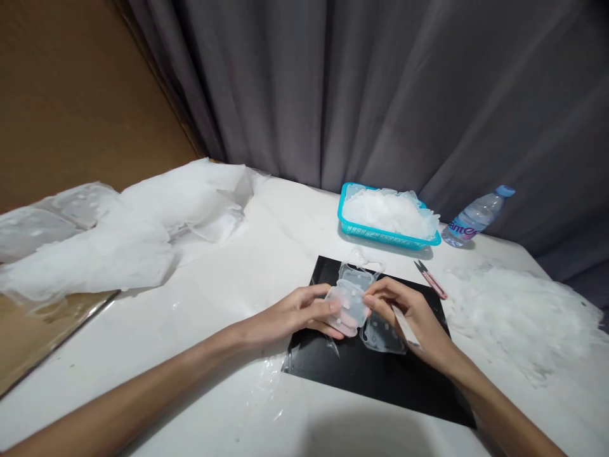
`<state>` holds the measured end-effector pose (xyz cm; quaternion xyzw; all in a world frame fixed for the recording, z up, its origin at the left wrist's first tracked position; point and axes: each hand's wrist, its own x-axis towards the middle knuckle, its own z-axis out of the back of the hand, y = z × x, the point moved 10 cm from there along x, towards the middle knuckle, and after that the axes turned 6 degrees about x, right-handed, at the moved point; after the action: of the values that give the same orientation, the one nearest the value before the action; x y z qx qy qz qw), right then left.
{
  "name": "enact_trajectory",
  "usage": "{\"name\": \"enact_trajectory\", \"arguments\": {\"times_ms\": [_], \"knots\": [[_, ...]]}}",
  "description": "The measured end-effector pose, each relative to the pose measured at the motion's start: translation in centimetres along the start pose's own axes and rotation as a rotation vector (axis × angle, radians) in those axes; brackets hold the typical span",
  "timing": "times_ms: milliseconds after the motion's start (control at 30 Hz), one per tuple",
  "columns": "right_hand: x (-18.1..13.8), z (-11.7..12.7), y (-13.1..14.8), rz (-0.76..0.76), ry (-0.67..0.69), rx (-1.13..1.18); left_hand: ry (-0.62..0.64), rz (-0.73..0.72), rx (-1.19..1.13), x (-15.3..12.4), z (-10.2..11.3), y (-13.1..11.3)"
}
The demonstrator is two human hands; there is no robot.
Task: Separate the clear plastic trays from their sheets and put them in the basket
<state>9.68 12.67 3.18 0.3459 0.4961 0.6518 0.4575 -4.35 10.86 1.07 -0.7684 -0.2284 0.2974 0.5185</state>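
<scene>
My left hand [314,312] is closed on a translucent, rounded-square plastic piece [349,307] with small dots, its thumb lying across the front. At the right edge of that piece, the fingertips of my right hand [402,308] are pinched together. A narrow whitish object [405,327] shows against my right palm; what it is, I cannot make out. Beneath my hands lies a black mat [361,381]. On it rest more see-through pieces, one flat piece [382,335] below my right fingers and another [356,275] just behind the held one.
Behind the mat stands a blue basket [390,238] heaped with translucent pieces. Small scissors-like snips [431,280] lie at the mat's right corner. A water bottle [476,219] stands farther right, near a pile of plastic [523,317]. Filled plastic bags [118,235] lie at left.
</scene>
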Motion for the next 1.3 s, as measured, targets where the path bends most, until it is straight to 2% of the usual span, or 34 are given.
{"name": "enact_trajectory", "arguments": {"times_ms": [133,233,333,400,500,567,633,700,767,833,967,1033,1167,1233,1300], "knots": [[0.1,0.4,0.3,0.044,-0.03,0.011,0.022,-0.058,0.08,-0.1,0.2,-0.3],[0.5,1.7,1.1,0.088,-0.074,-0.009,0.013,-0.075,0.339,-0.6,0.5,-0.4],[2.0,5.0,2.9,0.203,-0.206,-0.049,0.018,-0.082,0.691,-1.3,0.7,-0.4],[3.8,8.2,4.3,0.292,-0.356,-0.113,0.02,-0.077,0.829,-1.7,0.9,-0.4],[7.2,13.1,5.7,0.344,-0.608,-0.269,0.045,-0.06,0.919,-1.8,0.8,-0.4],[9.6,15.0,6.0,0.344,-0.666,-0.327,0.073,-0.062,0.945,-1.8,0.4,-0.5],[10.8,15.4,6.2,0.342,-0.688,-0.387,0.084,-0.084,0.974,-1.8,0.0,-0.9],[10.4,14.2,6.2,0.348,-0.665,-0.439,0.08,-0.109,1.004,-1.9,-0.2,-1.2],[8.5,11.1,6.2,0.364,-0.579,-0.47,0.058,-0.118,1.022,-2.1,-0.2,-1.4],[5.6,6.9,6.0,0.38,-0.442,-0.478,0.016,-0.095,0.993,-2.3,0.1,-1.3],[0.0,-2.9,4.4,0.378,0.032,-0.403,-0.084,-0.065,0.744,-2.0,0.9,-0.4],[-2.1,-5.1,4.3,0.46,0.07,-0.395,-0.086,-0.081,0.562,-1.4,0.7,0.5],[-4.1,-5.7,4.3,0.616,0.002,-0.394,-0.046,-0.102,0.308,-0.2,-0.1,1.7],[-4.6,-4.5,4.3,0.629,-0.009,-0.4,-0.032,-0.103,0.342,-0.2,-0.6,1.6],[-5.1,-1.7,4.7,0.637,-0.069,-0.468,-0.057,-0.108,0.521,-0.6,-0.9,0.9]]}}
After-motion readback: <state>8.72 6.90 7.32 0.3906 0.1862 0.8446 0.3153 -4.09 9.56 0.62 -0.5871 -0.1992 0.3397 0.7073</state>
